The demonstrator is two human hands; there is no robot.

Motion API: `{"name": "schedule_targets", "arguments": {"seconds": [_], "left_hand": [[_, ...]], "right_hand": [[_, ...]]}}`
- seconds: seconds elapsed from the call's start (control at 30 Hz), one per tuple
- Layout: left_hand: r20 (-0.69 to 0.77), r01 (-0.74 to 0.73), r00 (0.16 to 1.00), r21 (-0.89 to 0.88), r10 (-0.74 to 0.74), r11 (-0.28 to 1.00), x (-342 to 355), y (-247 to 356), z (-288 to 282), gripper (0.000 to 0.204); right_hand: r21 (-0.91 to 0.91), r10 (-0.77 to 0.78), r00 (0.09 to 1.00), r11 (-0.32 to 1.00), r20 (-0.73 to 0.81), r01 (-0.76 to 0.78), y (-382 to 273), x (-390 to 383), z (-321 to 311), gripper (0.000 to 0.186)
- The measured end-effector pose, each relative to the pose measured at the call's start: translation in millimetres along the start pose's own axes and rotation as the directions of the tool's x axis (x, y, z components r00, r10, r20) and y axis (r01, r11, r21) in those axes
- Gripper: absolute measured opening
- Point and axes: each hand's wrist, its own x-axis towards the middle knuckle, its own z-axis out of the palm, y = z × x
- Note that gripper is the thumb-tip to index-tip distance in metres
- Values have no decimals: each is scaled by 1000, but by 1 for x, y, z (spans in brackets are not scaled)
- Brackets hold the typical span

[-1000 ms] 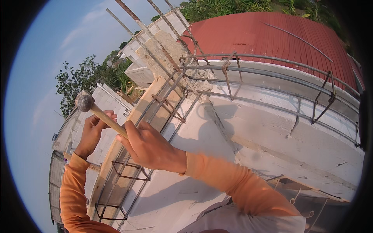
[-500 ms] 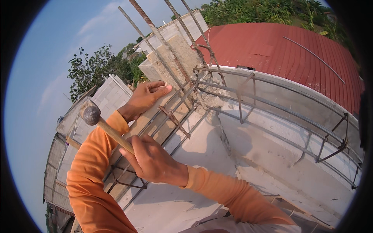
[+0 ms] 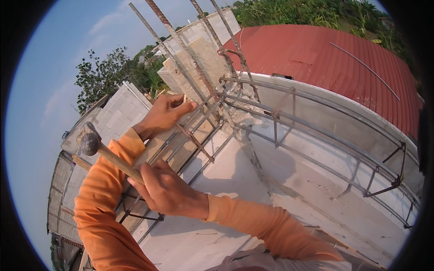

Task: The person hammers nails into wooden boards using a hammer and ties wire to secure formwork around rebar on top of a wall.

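Note:
My right hand (image 3: 169, 189) is closed around the wooden handle of a hammer (image 3: 118, 162). Its dark, rounded metal head is raised over my left forearm, toward the left. Farther away, my left hand (image 3: 163, 114) pinches a small pale sliver (image 3: 184, 98) between thumb and fingers; too little of it shows to tell its kind. That hand is at the edge of a wooden board (image 3: 156, 149), beside the long bars of a rebar cage (image 3: 195, 141). Both of my arms wear orange sleeves.
Upright rebar rods (image 3: 181, 43) rise from the rough concrete corner. A second rebar cage (image 3: 316, 115) runs right along the white wall (image 3: 289, 171). Beyond stand a red metal roof (image 3: 312, 54), a block wall (image 3: 124, 110) and trees.
The hammer and my right hand have shifted slightly left and down in the view. My left hand still pinches the sliver, which now shows more upright. The whole scene has shifted slightly left.

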Motion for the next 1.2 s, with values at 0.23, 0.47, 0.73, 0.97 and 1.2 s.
{"name": "schedule_targets", "arguments": {"seconds": [0.23, 0.47, 0.73, 0.97, 1.2], "left_hand": [[35, 23, 999, -12, -23, 1000, -3, 13, -3, 37], [32, -5, 999, -11, 5, 1000, -7, 17, 2, 41], [-73, 135, 984, -272, -160, 953, -4, 19, 10, 42], [10, 122, 993, -115, -122, 986, -5, 2, 3, 47], [-41, 167, 984, -123, -173, 978, -5, 5, 3, 52]], "right_hand": [[-20, 7, 1000, 1000, -7, -7, 1, -1, 2, 19], [-37, -14, 1000, 999, -4, 14, 1, -1, 0, 18], [-14, 19, 1000, 1000, 23, -19, -1, 1, -2, 16], [-26, 4, 1000, 1000, 10, -4, 3, 0, 2, 18], [-9, 8, 999, 1000, 43, -7, 0, 3, -4, 17]]}}
